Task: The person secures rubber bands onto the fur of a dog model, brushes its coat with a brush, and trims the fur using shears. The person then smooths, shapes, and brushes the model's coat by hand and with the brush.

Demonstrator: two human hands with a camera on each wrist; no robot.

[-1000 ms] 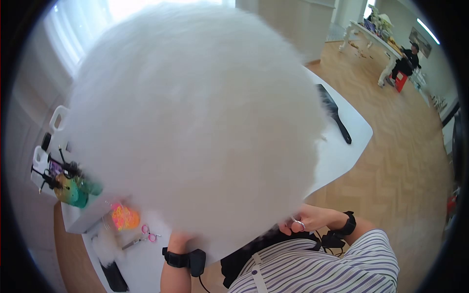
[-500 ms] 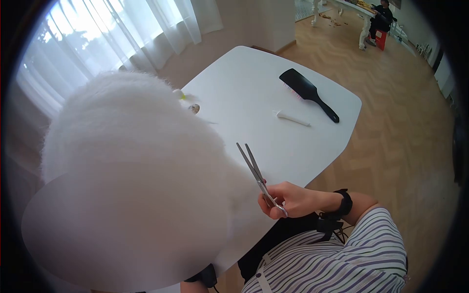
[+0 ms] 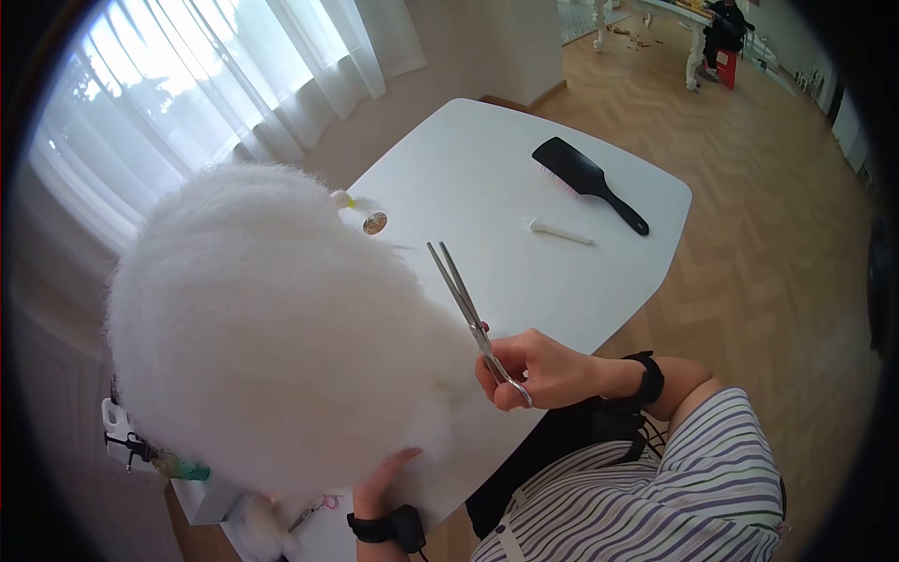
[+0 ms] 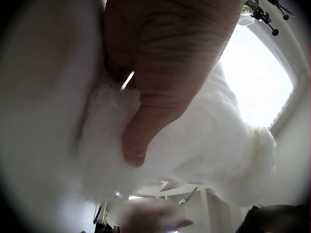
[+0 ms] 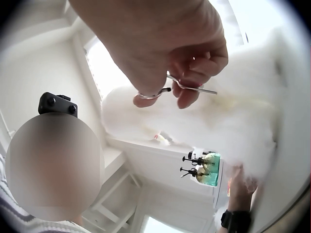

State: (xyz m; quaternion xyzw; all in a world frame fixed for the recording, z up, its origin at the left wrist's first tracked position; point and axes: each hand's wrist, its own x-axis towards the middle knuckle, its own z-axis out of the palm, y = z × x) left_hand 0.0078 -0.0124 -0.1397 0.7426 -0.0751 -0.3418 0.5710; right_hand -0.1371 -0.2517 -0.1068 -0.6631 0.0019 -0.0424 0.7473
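A big white fluffy furry body (image 3: 253, 328) covers the left side of the white table (image 3: 449, 187). My right hand (image 3: 543, 370) holds metal scissors (image 3: 478, 328) beside its right flank. A finger loop sits around the thumb, and the slightly parted blades point up and away. My left hand (image 3: 386, 473) rests low against the near side of the fur. In the left wrist view its thumb (image 4: 136, 145) lies straight along the fluffy coat (image 4: 184, 150), while the other fingers are mostly hidden.
Farther along the table lie a black paddle brush (image 3: 585, 173), a thin white stick-like piece (image 3: 562, 232) and a small round item (image 3: 375, 223). Pink-handled scissors (image 3: 326, 503) lie at the near left, close to a spray bottle (image 3: 178, 465). A person (image 3: 723, 33) sits far off.
The fur filled the head view before and now sits lower left. My right hand and scissors rose into full view, then shifted slightly left and up. The left hand shows again by the fur.
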